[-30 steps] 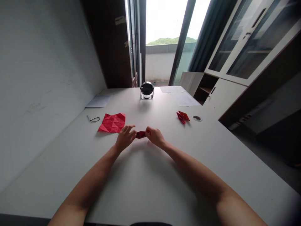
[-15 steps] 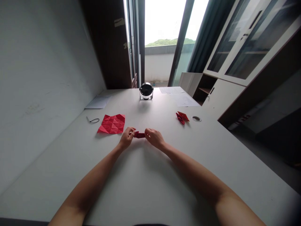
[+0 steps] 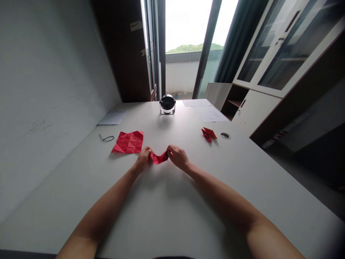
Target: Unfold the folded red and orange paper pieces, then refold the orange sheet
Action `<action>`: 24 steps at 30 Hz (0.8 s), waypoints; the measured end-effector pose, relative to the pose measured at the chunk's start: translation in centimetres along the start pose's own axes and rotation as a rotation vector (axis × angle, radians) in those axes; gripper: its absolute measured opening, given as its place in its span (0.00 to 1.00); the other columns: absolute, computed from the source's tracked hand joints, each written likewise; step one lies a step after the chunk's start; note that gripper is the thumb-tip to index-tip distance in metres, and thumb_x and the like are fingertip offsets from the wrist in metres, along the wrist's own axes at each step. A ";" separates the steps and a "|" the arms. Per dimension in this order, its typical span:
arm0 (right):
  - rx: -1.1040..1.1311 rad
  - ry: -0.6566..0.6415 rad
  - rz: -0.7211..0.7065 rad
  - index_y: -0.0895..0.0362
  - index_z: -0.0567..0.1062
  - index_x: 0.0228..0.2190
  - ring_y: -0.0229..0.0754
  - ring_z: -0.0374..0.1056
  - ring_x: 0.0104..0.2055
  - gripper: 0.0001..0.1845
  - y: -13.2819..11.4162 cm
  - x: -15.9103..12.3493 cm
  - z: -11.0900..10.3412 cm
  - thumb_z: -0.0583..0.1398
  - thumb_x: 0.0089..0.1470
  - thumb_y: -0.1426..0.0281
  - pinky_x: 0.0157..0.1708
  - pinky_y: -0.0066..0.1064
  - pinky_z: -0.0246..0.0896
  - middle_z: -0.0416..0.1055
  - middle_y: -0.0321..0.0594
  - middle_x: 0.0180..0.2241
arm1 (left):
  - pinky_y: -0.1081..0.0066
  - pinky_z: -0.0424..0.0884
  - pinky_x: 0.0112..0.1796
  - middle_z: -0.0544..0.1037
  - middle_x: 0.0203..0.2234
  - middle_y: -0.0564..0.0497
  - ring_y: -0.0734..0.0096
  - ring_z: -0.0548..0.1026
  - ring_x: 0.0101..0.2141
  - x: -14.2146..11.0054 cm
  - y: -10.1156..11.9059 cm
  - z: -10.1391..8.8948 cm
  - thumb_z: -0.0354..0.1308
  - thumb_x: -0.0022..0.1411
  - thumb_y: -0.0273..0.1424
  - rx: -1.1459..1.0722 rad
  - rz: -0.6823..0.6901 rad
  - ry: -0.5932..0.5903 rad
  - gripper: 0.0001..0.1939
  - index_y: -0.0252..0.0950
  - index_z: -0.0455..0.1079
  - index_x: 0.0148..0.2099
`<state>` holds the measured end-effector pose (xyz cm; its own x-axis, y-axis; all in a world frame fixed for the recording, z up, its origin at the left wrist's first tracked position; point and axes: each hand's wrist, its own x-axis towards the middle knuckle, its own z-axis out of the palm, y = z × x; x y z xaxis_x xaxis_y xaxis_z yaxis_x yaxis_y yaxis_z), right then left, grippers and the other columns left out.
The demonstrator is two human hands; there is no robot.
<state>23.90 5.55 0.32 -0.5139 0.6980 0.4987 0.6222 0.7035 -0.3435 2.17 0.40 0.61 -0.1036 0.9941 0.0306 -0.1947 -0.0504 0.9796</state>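
A piece of red folded paper is held between the two hands, above or on a white table; whether its lower edge is touching the surface cannot be told. Its left end is pinched by the fingers of the left hand, and its right end is pinched by the fingers of the right hand. The hands are held apart, and between them the paper is bowed downward in the middle, with a darker part seen next to the right fingertips. Just beyond the left hand and to its left, a creased red sheet is laid out, its surface marked by a grid of triangular folds. Farther left of that hand, a thin dark loop with a pale end is seen, and beyond it some white paper is placed near the wall. Well ahead of both hands, a round black device is held upright in a shiny metal stand. Ahead and to the right of the right hand, small folded red and orange pieces are grouped close together, with a round table opening just beside them. Farther beyond that hand, pale sheets are spread flat.
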 end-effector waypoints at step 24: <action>0.309 0.119 -0.076 0.54 0.73 0.39 0.38 0.69 0.37 0.11 -2.3 -0.2 -1.3 0.51 0.67 0.68 0.39 0.28 0.63 0.72 0.42 0.40 | 0.67 0.67 0.36 0.80 0.32 0.48 0.60 0.75 0.36 -2.2 3.1 2.0 0.59 0.60 0.34 1.099 0.362 -0.179 0.10 0.41 0.80 0.40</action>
<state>23.34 3.56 2.05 -0.4683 0.6342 0.6152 0.3672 0.7730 -0.5174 3.70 -1.74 4.01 0.1757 0.9423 0.2850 0.7754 -0.3109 0.5497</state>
